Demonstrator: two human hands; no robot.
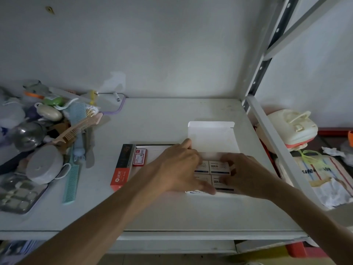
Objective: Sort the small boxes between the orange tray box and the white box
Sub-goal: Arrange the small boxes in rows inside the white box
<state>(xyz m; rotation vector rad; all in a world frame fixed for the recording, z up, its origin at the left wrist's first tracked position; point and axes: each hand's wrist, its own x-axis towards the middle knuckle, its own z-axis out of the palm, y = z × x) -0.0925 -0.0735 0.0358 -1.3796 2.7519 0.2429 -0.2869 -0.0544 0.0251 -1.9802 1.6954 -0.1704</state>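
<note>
Here, mid-task, both hands work inside the white box at centre right, its lid flap standing open. Four beige small boxes sit packed there in a block. The left hand lies spread over their left side; the right hand curls loosely against their right edge, gripping nothing clearly. One red small box lies in the orange tray box just left. Sorting seems well along. The pale shelf holds combs and clutter at far left.
</note>
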